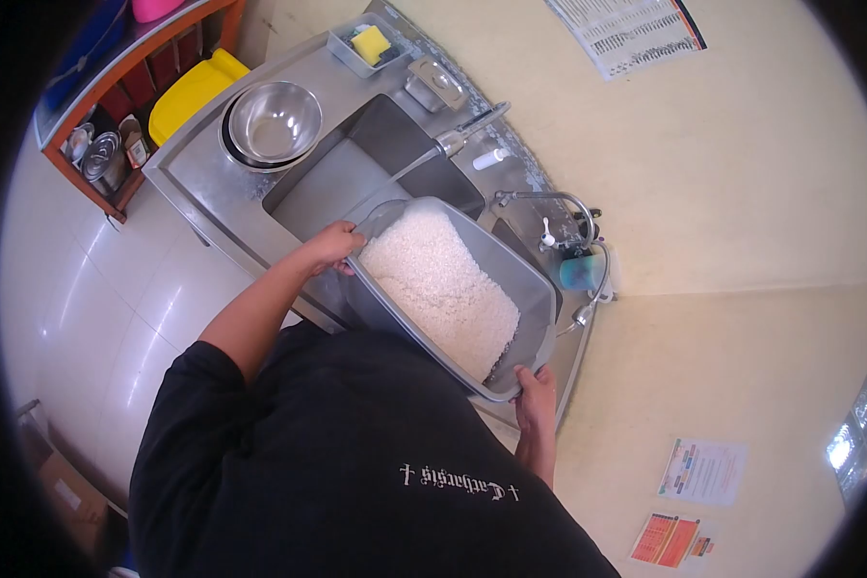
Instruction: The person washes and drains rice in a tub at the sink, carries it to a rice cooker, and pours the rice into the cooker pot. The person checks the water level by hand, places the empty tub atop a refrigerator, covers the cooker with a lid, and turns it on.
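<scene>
inside the oblong grey tub (509,258) lie heaped white grains (436,284)

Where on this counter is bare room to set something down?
Bare steel shows between the steel bowls and sponge tray, and between those bowls and the counter edge nearest the yellow object. Along the wall it is crowded: faucet, small pan, bottle; the gray tub covers part of the sink.

Tub (518,258) grey, grains (438,284) white. Tabletop (195,159) and top bowl (275,123) silver; sink (335,181) grey. Sponge (370,44) yellow, plastic piece (193,91) bright yellow, rack (79,104) orange-brown. Container (578,274) teal. Shirt (356,414) black, white gothic lettering (459,483) with crosses. Wall (722,193) plain cream, floor (96,299) whitish, lower notice (667,539) orange-red blocks on white.
</scene>
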Demonstrator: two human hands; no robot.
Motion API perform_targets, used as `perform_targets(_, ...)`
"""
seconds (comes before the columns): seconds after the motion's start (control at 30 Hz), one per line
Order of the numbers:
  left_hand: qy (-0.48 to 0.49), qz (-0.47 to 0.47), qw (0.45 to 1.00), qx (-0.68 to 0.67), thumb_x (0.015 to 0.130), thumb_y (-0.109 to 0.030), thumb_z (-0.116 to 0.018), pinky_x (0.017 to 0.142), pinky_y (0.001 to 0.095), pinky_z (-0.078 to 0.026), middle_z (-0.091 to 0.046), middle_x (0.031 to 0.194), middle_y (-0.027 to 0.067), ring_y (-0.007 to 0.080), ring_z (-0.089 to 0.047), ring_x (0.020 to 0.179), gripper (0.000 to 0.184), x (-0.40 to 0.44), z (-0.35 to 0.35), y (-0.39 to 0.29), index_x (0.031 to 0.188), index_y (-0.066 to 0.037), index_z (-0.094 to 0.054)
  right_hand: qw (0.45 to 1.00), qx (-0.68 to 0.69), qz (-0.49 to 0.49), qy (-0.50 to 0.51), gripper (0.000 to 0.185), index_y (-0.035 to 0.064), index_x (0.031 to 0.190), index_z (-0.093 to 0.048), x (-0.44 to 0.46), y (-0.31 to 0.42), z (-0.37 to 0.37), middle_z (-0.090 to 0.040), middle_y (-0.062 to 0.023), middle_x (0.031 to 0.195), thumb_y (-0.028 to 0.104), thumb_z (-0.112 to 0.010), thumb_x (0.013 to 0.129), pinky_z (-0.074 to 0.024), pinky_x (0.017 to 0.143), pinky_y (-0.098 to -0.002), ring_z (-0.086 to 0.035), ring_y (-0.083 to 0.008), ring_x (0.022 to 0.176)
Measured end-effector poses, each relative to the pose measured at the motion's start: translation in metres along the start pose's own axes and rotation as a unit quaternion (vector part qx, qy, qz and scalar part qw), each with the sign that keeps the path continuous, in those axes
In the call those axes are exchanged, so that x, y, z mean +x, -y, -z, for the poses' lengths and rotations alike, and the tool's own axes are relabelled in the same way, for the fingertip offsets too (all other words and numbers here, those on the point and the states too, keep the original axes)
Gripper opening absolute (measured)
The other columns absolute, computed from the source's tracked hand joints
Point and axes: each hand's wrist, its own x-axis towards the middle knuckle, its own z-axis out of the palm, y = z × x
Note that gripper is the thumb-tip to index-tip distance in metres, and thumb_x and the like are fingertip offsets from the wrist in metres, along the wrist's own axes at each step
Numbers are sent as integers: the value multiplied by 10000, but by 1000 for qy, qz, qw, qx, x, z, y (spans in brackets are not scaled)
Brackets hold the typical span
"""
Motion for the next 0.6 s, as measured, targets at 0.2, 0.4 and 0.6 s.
perform_targets(0.2,7,-6,1000,-7,905,-224,-602,542,328,-550,-587,1051,171,172,-616,675,756,4,2,2,1463,104,-213,1000,-4,-3,-14,183,-12,1024,-519,1,-1,0,-622,-74,756,69,-581,873,-435,416,-248,-560,-126,508)
perform_targets(0.4,0,-5,1000,-10,903,-217,-597,533,321,-546,-603,982,137,157,-614,668,732,2,1,1,1456,100,-236,1000,5,1,-22,187,-9,1022,-522,-1,1,-4,-617,-69,751,68,-587,865,-431,415,-248,-554,-126,503)
perform_targets(0.6,19,-1,1000,-9,900,-241,-595,533,309,-539,-608,996,93,138,-605,663,610,12,5,8,1396,36,-373,1000,4,1,-22,194,-10,1044,-529,-3,5,-6,-623,-65,755,69,-577,874,-428,412,-245,-555,-124,502)
